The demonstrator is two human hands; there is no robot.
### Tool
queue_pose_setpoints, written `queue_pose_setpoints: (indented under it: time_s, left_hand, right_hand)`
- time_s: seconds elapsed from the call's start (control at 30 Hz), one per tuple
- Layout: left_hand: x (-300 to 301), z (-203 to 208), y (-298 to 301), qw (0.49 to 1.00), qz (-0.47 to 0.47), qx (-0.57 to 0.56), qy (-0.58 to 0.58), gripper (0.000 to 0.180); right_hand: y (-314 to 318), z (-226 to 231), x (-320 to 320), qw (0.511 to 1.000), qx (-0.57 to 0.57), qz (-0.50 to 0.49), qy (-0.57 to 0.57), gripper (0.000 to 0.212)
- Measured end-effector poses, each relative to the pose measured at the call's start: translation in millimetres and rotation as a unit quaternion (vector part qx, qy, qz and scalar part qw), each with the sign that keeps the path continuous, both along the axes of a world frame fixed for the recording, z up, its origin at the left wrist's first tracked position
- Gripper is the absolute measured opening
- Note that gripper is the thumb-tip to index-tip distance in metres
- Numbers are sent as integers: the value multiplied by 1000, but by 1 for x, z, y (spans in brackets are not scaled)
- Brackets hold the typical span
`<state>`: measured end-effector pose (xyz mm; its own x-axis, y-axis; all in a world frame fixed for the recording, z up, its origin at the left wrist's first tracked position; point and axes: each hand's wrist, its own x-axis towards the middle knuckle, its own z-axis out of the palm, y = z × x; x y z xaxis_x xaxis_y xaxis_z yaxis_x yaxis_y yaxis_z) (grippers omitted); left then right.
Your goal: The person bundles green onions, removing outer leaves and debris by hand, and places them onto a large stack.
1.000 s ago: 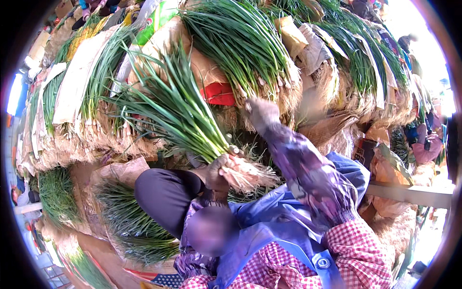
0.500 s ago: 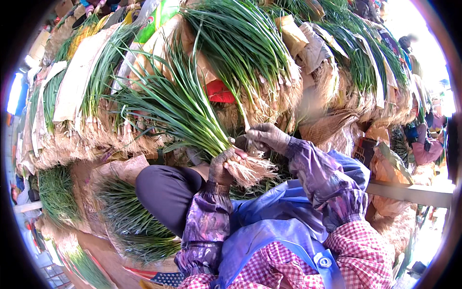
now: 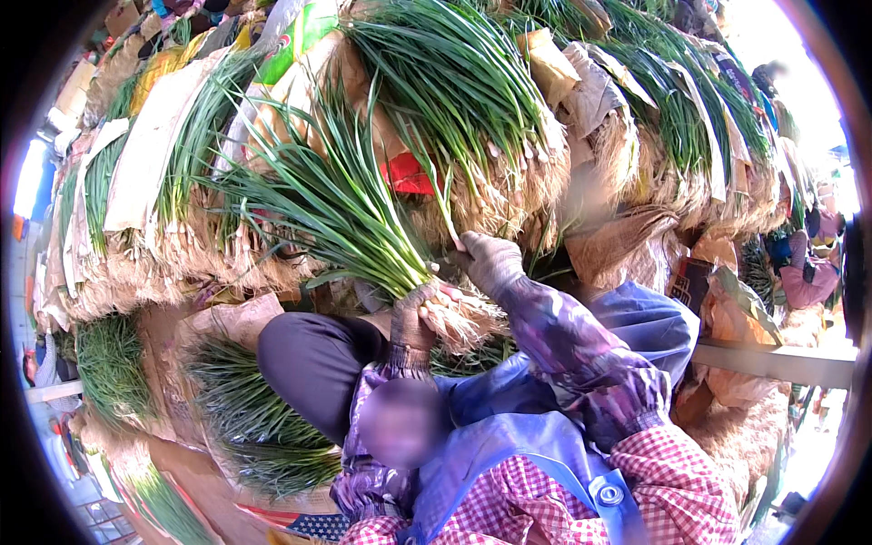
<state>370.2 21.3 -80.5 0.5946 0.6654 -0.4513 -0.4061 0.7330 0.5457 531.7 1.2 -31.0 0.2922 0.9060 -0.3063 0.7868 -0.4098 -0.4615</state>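
My left hand [image 3: 415, 313] is closed round a thick bunch of green onions [image 3: 359, 213], just below the middle of the view. Their long green leaves fan out to the upper left, and their pale roots [image 3: 465, 322] stick out on the right side of the fist. Just right of the bunch, my right hand [image 3: 492, 263] pinches a single green onion stalk [image 3: 445, 207] near its whitish lower end. The stalk's leaves run up in front of the large heap of green onions [image 3: 454, 73] and blend with it. Both hands wear greyish, soiled gloves.
More bundles lie in rows at left [image 3: 195, 136] and right [image 3: 677, 109], roots toward me, with paper sheets between them. Darker greens [image 3: 259, 409] lie beside my bent knee [image 3: 313, 363]. A pale bar [image 3: 777, 363] crosses at right. Another person [image 3: 808, 277] is at far right.
My right hand has shifted slightly left and turned, its forearm swinging lower left, still pinching a stalk. The bunch in my left hand has moved a little left.
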Motion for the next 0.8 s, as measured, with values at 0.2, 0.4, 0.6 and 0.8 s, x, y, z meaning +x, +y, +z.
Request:
queue_pose_setpoints:
  time_s: [0.2,0.4,0.6,0.8]
  left_hand:
    - [-1,-1,4,998,-57,12,15,25]
    - [5,12,-3,999,6,-36,28,21]
    - [-3,50,-10,937,1,-23,-348,33]
    - [-2,41,4,958,-19,-50,-282,62]
  right_hand:
    - [-27,22,-7,975,-63,201,-63,33]
    - [1,-30,21,897,84,-153,405,39]
    - [2,-79,2,981,-139,124,-52,22]
    - [15,-40,33,976,-145,89,-136,23]
